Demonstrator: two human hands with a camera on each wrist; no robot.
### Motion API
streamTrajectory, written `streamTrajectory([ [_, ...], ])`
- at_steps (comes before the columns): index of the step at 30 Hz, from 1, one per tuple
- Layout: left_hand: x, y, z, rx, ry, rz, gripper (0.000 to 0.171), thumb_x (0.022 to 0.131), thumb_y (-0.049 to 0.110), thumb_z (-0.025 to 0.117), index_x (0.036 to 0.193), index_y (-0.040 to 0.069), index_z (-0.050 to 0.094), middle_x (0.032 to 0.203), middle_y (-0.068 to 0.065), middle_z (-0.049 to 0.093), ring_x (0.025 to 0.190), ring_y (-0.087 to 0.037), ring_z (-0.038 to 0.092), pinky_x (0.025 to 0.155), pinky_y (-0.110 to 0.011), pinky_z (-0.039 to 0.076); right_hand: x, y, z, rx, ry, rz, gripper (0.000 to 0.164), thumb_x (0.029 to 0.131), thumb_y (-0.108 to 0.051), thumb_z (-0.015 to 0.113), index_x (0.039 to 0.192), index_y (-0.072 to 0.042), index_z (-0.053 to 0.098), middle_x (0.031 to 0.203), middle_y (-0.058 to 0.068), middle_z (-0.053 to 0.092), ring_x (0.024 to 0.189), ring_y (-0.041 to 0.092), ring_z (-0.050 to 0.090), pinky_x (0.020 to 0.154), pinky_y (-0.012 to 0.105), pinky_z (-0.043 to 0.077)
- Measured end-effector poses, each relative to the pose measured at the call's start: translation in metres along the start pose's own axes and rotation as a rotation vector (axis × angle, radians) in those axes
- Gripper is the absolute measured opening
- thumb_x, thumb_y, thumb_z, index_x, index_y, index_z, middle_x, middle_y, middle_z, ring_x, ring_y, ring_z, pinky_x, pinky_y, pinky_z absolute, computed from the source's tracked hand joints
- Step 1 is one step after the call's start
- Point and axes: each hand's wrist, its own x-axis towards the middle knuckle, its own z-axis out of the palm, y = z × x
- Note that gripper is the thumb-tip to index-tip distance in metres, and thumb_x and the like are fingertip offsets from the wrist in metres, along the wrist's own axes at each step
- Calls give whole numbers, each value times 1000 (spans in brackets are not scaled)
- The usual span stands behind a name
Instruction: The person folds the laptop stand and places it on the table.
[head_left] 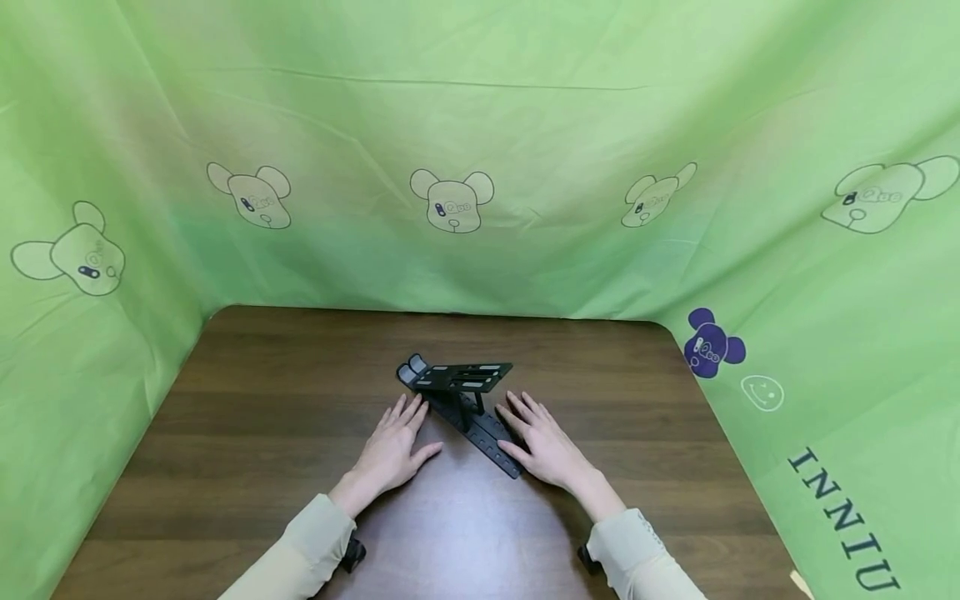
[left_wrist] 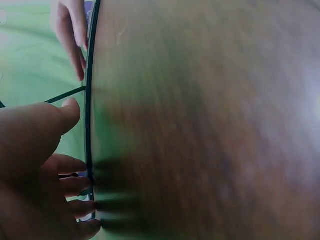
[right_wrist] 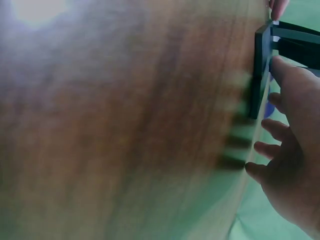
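A black folding laptop stand [head_left: 480, 435] rests on the brown table, its long base slanting from far left to near right. Raised on struts above the base is its slotted top plate [head_left: 448, 380], with grey-padded hooks at the far left end. My left hand [head_left: 388, 454] lies palm down left of the base, fingers extended, fingertips close to the stand's far end. To the right, my right hand [head_left: 551, 450] is spread with fingers extended, thumb and fingertips at the base's right side. The right wrist view shows the thumb beside the stand [right_wrist: 260, 65]; whether it touches is unclear.
The wooden table [head_left: 285, 392] reaches back to a green curtain [head_left: 450, 275] with printed bear heads, which encloses the back and both sides. Small black wrist devices sit beneath both light sleeves [head_left: 311, 546]. A light reflection shows on the near tabletop.
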Motion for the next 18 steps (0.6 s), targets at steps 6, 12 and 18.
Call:
streamTrajectory([
  [6,1,3,0,11,-17,-14,79,106,50,71,161,-2,51,174,-23,42,167,-46,31,136,-62,31,-4,-3,2,-19,21,-43,52,107,-26,70,152,0,63,167,31,49,156,60,41,123,80,36],
  [12,9,7,-4,60,-50,-13,85,104,56,71,162,-2,49,176,-23,40,168,-45,30,136,-62,30,-3,-6,-1,-14,-8,-29,54,108,-27,70,154,0,62,169,28,48,159,58,38,126,79,34],
  [18,14,9,-11,113,-92,-19,91,103,64,68,164,0,48,177,-21,38,169,-42,29,137,-62,29,-4,-11,2,-16,-14,-36,57,108,-30,69,155,2,60,170,25,49,159,58,37,125,80,34],
])
